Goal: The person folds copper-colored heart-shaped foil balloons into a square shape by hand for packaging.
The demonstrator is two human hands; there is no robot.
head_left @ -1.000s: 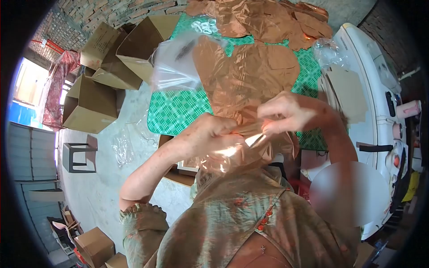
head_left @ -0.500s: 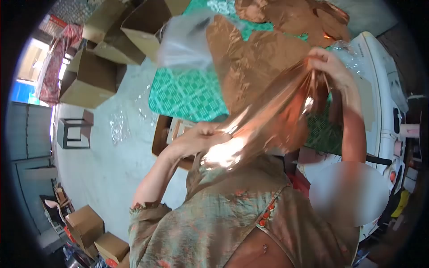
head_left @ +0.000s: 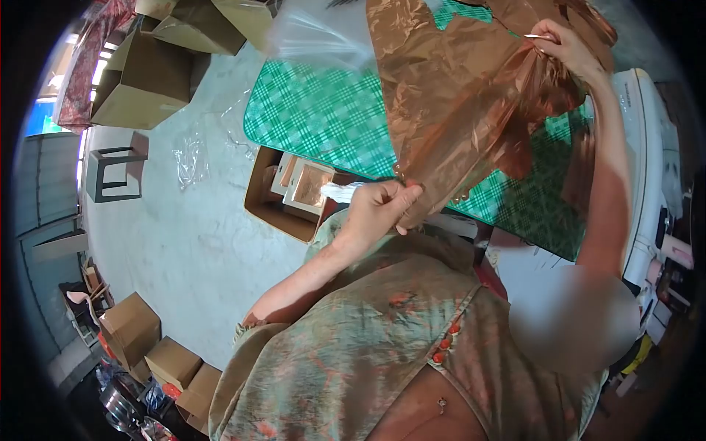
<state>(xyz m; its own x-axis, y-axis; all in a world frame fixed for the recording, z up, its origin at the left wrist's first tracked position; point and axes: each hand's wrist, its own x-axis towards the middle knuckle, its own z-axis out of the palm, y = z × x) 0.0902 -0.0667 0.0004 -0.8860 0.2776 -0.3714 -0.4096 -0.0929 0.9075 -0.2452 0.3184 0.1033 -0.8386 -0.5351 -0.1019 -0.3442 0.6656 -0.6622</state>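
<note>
A thin, shiny copper-coloured sheet [head_left: 471,147] is stretched between my two hands above the green checked tabletop [head_left: 316,110]. My left hand [head_left: 379,213] pinches its lower left corner near the table's front edge. Farther off at the upper right, my right hand [head_left: 566,50] grips the gathered other end. More crumpled copper-coloured sheeting lies behind it across the table. A clear plastic bag [head_left: 320,37] rests at the back left of the tabletop.
An open carton [head_left: 276,217] with framed pieces inside stands by the table's front left. Open cardboard boxes [head_left: 143,81] are at the upper left, a small stool [head_left: 118,175] below them. A white appliance [head_left: 647,147] stands at the right. Closed boxes [head_left: 132,327] sit lower left.
The copper-coloured sheet has swung from near my chest to over the table and hangs flatter. My left hand has moved right and slightly up; my right hand has moved up and right.
</note>
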